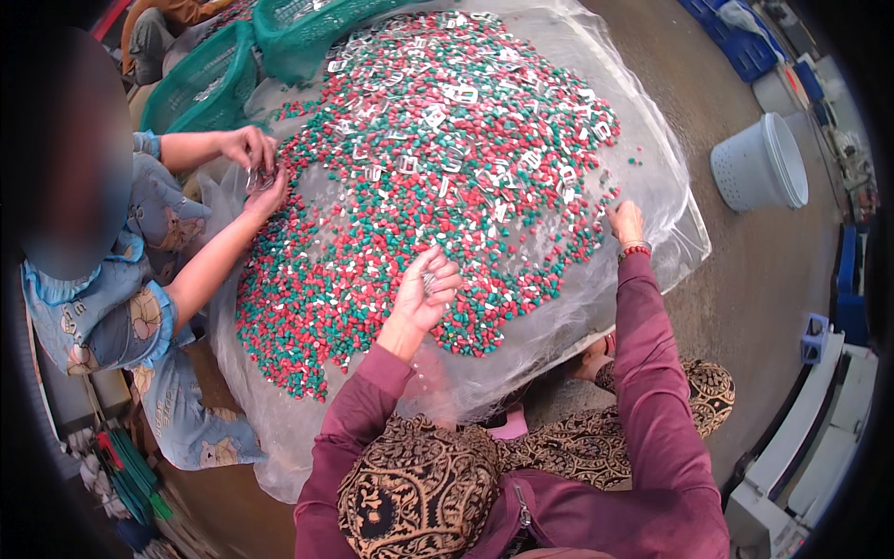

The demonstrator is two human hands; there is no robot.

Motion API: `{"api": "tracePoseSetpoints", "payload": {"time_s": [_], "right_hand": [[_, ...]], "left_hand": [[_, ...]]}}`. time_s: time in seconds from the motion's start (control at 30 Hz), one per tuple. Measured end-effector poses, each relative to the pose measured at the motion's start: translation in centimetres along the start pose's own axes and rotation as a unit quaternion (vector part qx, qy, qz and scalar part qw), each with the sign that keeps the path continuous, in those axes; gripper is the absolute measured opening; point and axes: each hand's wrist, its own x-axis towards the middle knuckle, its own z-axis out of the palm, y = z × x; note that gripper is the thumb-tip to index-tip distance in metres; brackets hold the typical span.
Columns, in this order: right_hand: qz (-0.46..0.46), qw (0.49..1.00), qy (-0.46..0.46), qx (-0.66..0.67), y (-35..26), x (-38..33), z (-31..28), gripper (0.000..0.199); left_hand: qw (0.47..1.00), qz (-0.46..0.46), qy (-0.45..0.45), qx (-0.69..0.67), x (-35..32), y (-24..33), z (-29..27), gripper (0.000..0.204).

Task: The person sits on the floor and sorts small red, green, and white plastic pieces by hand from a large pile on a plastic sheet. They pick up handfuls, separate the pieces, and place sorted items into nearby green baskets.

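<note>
A wide heap of small pieces (410, 210) fills the centre and upper centre of the frame. They are red, dark green and white, rounded or blunt in shape, all mixed together. Among them lie flat frame-like pieces (460, 93), silvery and whitish, with openings in them, mostly in the upper half of the heap.

The left hand (424, 291) is above the lower middle of the heap; its fingers are curled around a small shiny thing (429, 281), which is too little to name. The right hand (626, 222), with a red bracelet (636, 249), is at the right edge of the heap, fingers bent downward; I cannot tell whether it holds something.

The heap lies on a translucent sheet (656, 154), and a bare strip of this sheet runs along the right side, up to the pale table edge (694, 244). Beyond it, at the right, the brown floor (712, 279) gives open room, with a pale blue bucket (752, 168) standing there. At the upper left, green baskets (200, 84) stand close against the heap, and at the left a co-worker (154, 252) holds a silvery thing (258, 180) in both hands, near its edge.

Some dark lettering is printed on the co-worker's blue clothes.
</note>
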Motion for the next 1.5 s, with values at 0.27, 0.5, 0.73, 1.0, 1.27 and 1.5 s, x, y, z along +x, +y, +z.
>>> {"api": "tracePoseSetpoints", "payload": {"time_s": [0.27, 0.5, 0.73, 1.0, 1.27, 1.5], "right_hand": [[-0.157, 0.987, -0.005, 0.029, -2.3, -1.9, 3.9, 0.026], [-0.024, 0.908, -0.083, 0.409, -5.2, -1.8, -0.6, 0.029], [-0.086, 0.971, -0.093, 0.204, -2.0, -1.0, -2.3, 0.016], [-0.150, 0.974, -0.067, 0.154, -7.7, -4.2, 1.2, 0.012], [-0.288, 0.943, -0.011, 0.164, -7.3, -1.3, 1.2, 0.020], [-0.335, 0.937, -0.034, 0.088, -6.2, -0.9, 0.9, 0.011]], "left_hand": [[0.997, 0.082, -0.005, -0.008, -5.3, 4.4, -0.3, 0.031], [0.997, 0.046, -0.039, 0.051, -3.7, 3.3, 0.4, 0.026], [0.998, 0.044, 0.011, 0.052, -4.0, 2.2, -0.1, 0.026], [0.971, 0.085, 0.091, 0.202, -4.1, 0.5, 0.2, 0.020], [0.970, 0.093, 0.114, 0.194, -2.5, -0.2, 0.3, 0.018], [0.975, 0.093, 0.089, 0.179, -3.2, 1.6, -1.0, 0.018]]}}
